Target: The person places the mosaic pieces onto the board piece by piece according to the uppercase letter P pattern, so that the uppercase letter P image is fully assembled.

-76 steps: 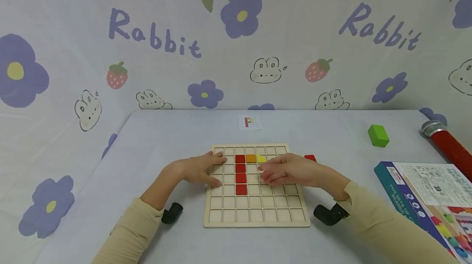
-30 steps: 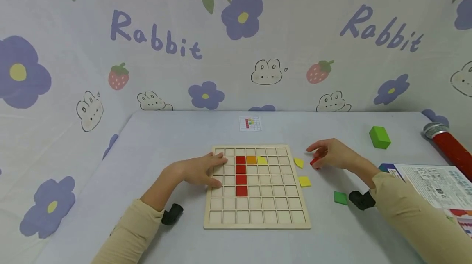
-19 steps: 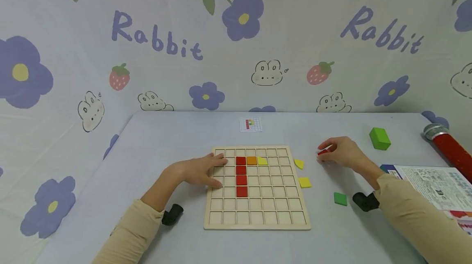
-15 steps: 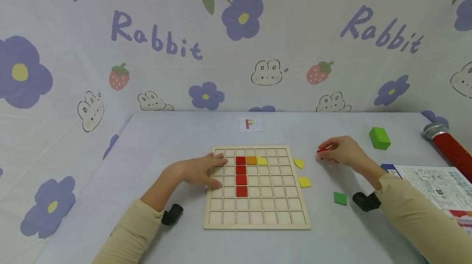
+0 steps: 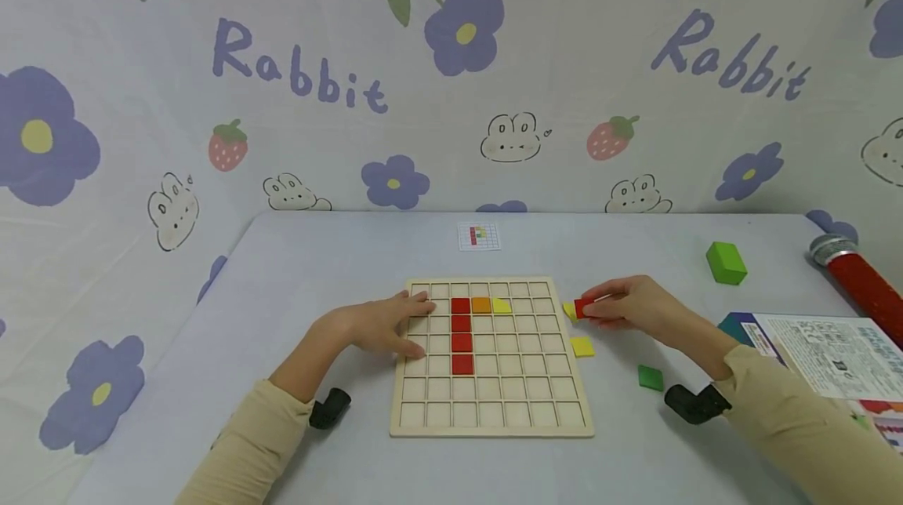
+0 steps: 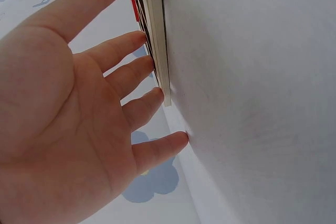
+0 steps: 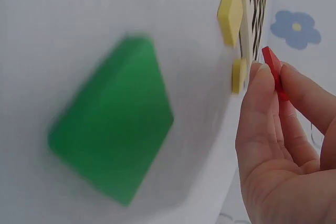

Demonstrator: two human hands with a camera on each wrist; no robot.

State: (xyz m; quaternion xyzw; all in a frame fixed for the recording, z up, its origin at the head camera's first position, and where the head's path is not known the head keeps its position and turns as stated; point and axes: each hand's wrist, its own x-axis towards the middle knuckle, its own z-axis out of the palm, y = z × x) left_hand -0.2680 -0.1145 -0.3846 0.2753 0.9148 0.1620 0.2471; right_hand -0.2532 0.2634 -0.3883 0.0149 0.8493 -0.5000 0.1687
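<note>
My left hand [image 5: 377, 325] lies with spread fingers on the left edge of a wooden grid board [image 5: 494, 415]; the left wrist view shows the fingertips along that edge. My right hand [image 5: 638, 309] pinches a red tile [image 5: 582, 309] between thumb and fingers, just right of the board. The right wrist view shows this red tile [image 7: 274, 72] held above the table. In the grid sit a column of several red tiles [image 5: 462, 342], an orange tile [image 5: 481, 305] and a yellow round-edged tile [image 5: 500, 306]. Partly hidden behind the held tile is a loose yellow tile [image 5: 568, 310].
A yellow square tile [image 5: 582, 346] touches or nearly touches the board's right edge. A green tile [image 5: 650, 377] lies farther right. Behind the board is a small pattern card [image 5: 479, 236]. At right are a green block [image 5: 726, 263], a box [image 5: 797, 348] and a red microphone [image 5: 861, 274].
My right hand went from above the board to the red tile at right, picked it up, and has moved back left toward the board with it. The left hand has stayed in place.
</note>
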